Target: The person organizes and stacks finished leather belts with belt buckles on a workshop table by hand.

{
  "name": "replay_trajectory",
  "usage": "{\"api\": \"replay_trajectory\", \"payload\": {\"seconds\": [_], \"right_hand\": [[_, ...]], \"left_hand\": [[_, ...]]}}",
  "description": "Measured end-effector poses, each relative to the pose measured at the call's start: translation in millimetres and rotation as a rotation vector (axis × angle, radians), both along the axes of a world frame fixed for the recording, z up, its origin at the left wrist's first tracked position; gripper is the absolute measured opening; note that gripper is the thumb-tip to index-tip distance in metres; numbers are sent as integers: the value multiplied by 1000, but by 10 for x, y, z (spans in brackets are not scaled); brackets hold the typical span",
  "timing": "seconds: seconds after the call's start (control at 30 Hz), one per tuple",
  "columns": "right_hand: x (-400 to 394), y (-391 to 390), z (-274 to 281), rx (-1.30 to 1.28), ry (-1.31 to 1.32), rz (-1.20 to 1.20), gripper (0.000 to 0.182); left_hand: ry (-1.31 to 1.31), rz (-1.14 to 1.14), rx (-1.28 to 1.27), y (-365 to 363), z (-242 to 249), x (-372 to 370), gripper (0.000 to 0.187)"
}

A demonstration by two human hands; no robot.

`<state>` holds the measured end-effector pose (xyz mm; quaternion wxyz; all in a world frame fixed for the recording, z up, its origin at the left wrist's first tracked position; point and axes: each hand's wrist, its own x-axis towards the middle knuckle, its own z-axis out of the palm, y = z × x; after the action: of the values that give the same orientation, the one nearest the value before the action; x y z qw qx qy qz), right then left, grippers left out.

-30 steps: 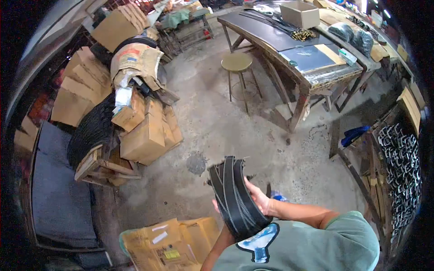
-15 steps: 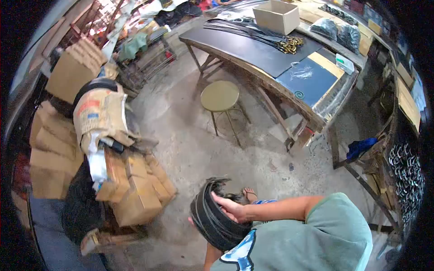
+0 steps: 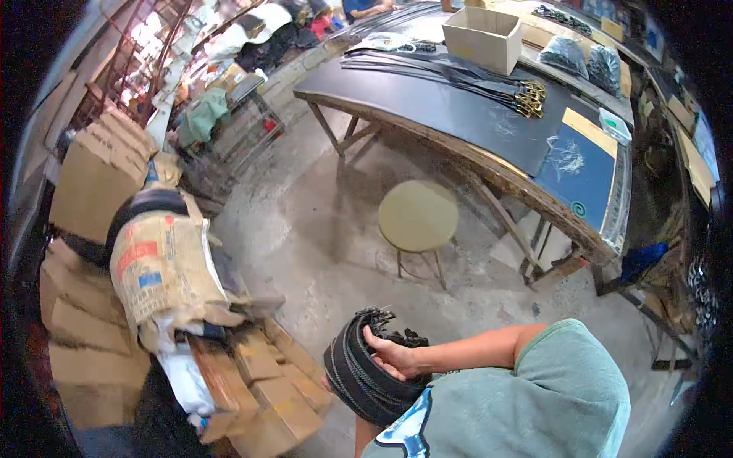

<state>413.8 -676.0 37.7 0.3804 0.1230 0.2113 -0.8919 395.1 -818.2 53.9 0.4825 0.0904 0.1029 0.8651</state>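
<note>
A thick looped bundle of black straps (image 3: pixel 363 382) with lighter stitched edges is held against my body at the lower middle. My right hand (image 3: pixel 393 357) grips its right side, thumb on top and fingers curled into the loop. My left hand (image 3: pixel 328 384) supports the far left side of the bundle from below; only a little of it shows, and the rest is hidden behind the straps. Frayed-looking strap ends (image 3: pixel 405 336) stick out at the top of the loop.
A round stool (image 3: pixel 418 216) stands ahead. Behind it is a long worktable (image 3: pixel 427 99) with black straps, brass-coloured hardware (image 3: pixel 531 98) and an open carton (image 3: pixel 481 42). Cardboard boxes (image 3: pixel 279 412) and a printed sack (image 3: pixel 164 259) crowd the left. A person (image 3: pixel 370 8) is at the back.
The view has shifted forward and left, so the stool, table and boxes appear nearer or lower. Both hands keep their hold on the straps.
</note>
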Motion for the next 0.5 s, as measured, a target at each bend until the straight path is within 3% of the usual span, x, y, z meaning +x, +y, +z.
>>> {"api": "replay_trajectory", "payload": {"seconds": [0.13,0.27,0.3,0.33,0.4,0.5], "right_hand": [[-935,-67,233,205,44,-58,76],[-1685,153,229,209,205,1,73],[-1812,262,215,125,393,-49,75],[-1865,412,253,148,405,-108,76],[-2078,672,-89,269,199,-247,79],[-2280,1276,-330,761,86,-393,81]], "left_hand": [[-15,-76,31,-36,91,-1062,98],[-46,-150,36,-69,106,-1878,97],[-49,-179,34,-43,103,-2073,97],[-52,-200,36,-34,95,-2253,97],[-49,-236,39,16,57,-2589,97],[-56,-271,35,155,-29,-3098,97]]}}
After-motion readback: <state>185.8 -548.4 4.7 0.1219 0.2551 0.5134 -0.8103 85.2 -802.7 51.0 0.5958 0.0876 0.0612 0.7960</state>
